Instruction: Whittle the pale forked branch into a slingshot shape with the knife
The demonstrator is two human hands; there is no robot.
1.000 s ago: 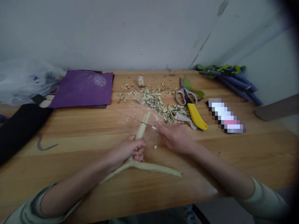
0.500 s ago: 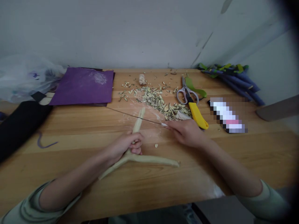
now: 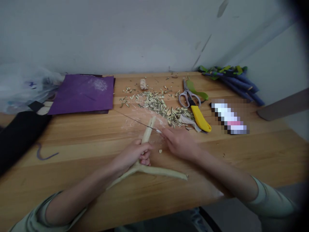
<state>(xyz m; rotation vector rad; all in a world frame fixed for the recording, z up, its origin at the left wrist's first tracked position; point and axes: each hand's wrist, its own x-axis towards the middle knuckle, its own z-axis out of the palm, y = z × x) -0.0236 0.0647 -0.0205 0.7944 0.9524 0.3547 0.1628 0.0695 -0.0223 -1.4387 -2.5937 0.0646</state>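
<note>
- The left hand is wrapped around the stem of a pale forked stick, close to the fork
- The right hand has its fingers pinched on the white end of a thin dark rod, which crosses the stick near its top
- The stick is over the table, nearer than the wood shavings

Forked stick pale yel., tool yel./blk., sheet purp., strip grn.

single cam on the person's head, aimed forward and kinda down, table pretty close, wall across the top
</note>
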